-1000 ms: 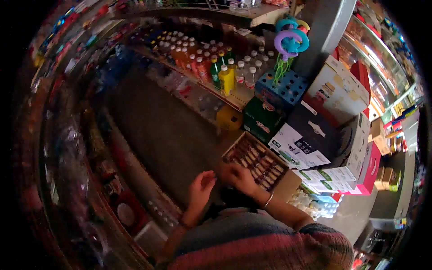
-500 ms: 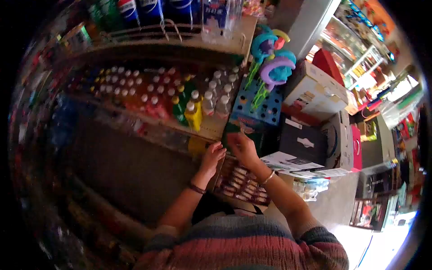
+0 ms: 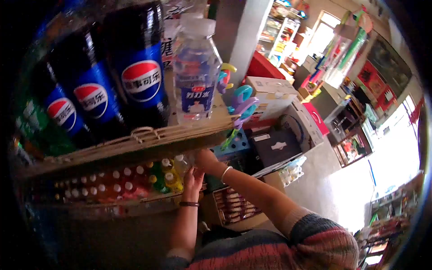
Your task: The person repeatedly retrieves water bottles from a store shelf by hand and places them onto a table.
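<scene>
Clear plastic, a bottle [image 3: 181,164] with a whitish cap stands on the lower shelf [image 3: 166,195], just beside the fingertips of the left hand [image 3: 193,179]. That hand reaches up with its fingers pointing away from the body, a dark band round its wrist. Close against it, the right hand [image 3: 207,162] has its fingers curled inward, a pale bangle on the wrist. Whether either hand pinches anything I cannot tell, since the fingertips overlap and blur; whether the bottle is touched is unclear too. Left of it are a yellow bottle [image 3: 173,182], a green bottle [image 3: 157,176] and rows of white-capped drinks [image 3: 118,188]. Above the forward reach juts the upper shelf [image 3: 189,140], bearing large cola bottles [image 3: 142,81] and a clear water bottle [image 3: 196,76]. Below the right forearm, an open carton [image 3: 209,209] holds wrapped packets [image 3: 234,205], with a dark box [image 3: 275,147] farther off to the right
</scene>
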